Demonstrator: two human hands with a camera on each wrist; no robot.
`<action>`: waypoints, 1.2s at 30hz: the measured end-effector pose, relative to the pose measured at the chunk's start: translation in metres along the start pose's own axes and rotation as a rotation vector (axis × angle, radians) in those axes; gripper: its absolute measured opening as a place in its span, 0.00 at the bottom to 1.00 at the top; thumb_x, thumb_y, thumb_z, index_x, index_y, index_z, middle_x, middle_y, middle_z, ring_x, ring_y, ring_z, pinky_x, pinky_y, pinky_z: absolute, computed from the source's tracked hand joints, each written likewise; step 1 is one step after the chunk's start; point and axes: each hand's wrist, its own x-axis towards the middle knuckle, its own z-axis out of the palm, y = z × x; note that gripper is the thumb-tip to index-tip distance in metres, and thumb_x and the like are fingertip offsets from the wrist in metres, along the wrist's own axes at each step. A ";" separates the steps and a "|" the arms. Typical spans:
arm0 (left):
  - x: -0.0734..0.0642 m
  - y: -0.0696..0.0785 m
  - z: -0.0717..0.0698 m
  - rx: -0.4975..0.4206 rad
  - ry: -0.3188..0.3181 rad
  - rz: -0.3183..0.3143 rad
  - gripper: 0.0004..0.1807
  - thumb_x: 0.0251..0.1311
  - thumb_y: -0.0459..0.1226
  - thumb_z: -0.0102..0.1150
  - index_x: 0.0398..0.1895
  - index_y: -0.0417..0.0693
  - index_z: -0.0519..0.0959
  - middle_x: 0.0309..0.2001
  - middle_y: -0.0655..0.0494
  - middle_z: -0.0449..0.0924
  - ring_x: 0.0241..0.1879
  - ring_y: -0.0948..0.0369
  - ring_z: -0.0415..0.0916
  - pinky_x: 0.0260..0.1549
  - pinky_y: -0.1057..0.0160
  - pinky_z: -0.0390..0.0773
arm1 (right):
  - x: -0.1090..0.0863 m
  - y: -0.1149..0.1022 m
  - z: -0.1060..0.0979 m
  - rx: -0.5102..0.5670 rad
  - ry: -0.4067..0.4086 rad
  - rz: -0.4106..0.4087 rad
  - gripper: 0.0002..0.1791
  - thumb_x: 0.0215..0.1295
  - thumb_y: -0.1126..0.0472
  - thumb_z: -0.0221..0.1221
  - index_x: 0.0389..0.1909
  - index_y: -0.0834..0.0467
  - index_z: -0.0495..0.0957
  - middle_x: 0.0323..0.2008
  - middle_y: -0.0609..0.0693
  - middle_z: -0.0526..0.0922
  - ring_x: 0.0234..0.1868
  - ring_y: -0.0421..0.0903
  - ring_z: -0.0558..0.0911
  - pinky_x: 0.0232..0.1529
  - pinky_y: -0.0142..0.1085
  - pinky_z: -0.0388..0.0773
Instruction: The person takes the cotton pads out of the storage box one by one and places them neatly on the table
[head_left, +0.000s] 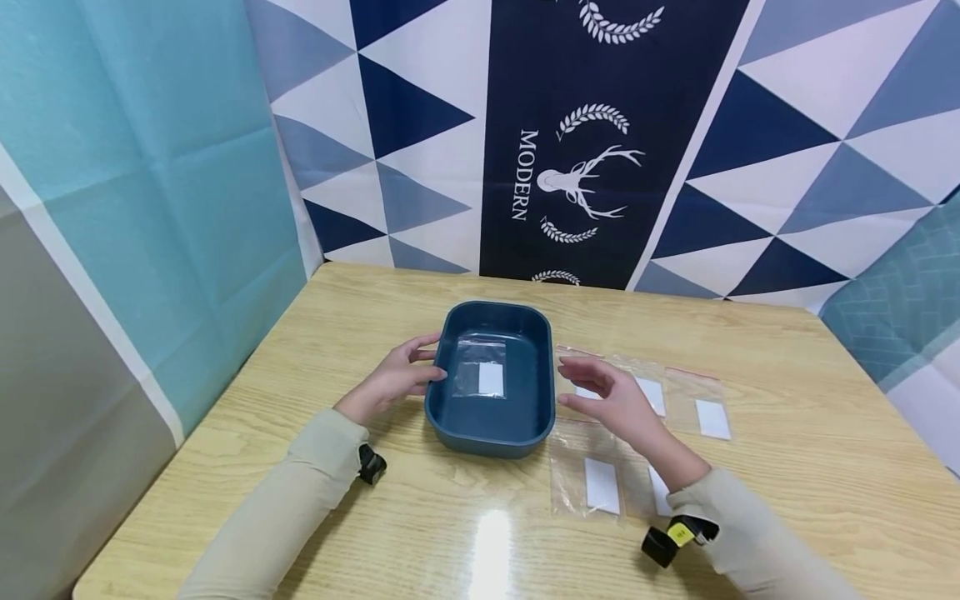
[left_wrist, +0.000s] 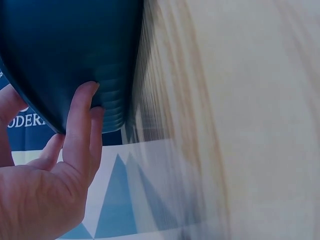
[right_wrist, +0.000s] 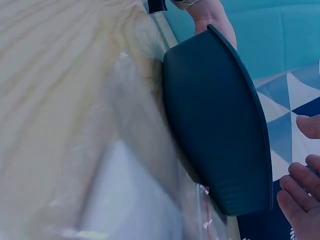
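A dark blue rectangular plastic bin [head_left: 491, 429] stands on the table with a clear zip bag [head_left: 467, 377] lying inside, a white block or card in its corner. At the bin's left side, my left hand [head_left: 397, 379] holds the wall, thumb at the rim and fingers along the outside. In the left wrist view those fingers [left_wrist: 80, 120] lie against the ribbed outer wall. My right hand [head_left: 611, 396] hovers just off the right rim, fingers loosely bent and thumb apart, nothing between them. It partly covers the clear bags beneath it.
Several more clear zip bags with white pieces lie right of the bin, among them one at the far right [head_left: 701, 404] and one in front [head_left: 588, 471]. They rest on the wooden table [head_left: 420, 533]. Patterned cloth [head_left: 420, 125] hangs behind the table.
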 end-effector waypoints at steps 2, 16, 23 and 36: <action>0.000 0.000 0.000 0.003 -0.002 0.002 0.36 0.57 0.27 0.59 0.69 0.53 0.60 0.62 0.43 0.63 0.48 0.50 0.76 0.43 0.53 0.78 | 0.006 -0.003 0.002 0.008 -0.008 0.017 0.29 0.56 0.62 0.66 0.59 0.63 0.70 0.54 0.59 0.75 0.57 0.55 0.73 0.56 0.50 0.68; 0.001 0.000 0.000 0.016 0.004 -0.006 0.36 0.56 0.27 0.59 0.68 0.53 0.60 0.62 0.43 0.63 0.48 0.50 0.76 0.41 0.54 0.79 | 0.045 -0.030 0.018 -0.005 -0.076 -0.021 0.28 0.55 0.57 0.67 0.58 0.58 0.73 0.56 0.55 0.75 0.57 0.51 0.73 0.56 0.48 0.69; 0.001 -0.001 0.001 0.015 0.007 -0.003 0.36 0.57 0.27 0.58 0.68 0.53 0.60 0.61 0.43 0.63 0.48 0.49 0.75 0.41 0.54 0.80 | 0.069 -0.041 0.027 0.008 -0.098 -0.011 0.27 0.56 0.59 0.66 0.58 0.57 0.73 0.55 0.55 0.76 0.57 0.54 0.73 0.55 0.45 0.72; 0.000 -0.001 0.001 0.014 0.003 0.004 0.36 0.57 0.27 0.58 0.69 0.53 0.60 0.62 0.43 0.63 0.48 0.49 0.75 0.41 0.54 0.79 | 0.115 -0.043 0.041 0.050 0.006 0.122 0.27 0.58 0.58 0.64 0.59 0.57 0.72 0.53 0.57 0.76 0.53 0.49 0.75 0.56 0.43 0.71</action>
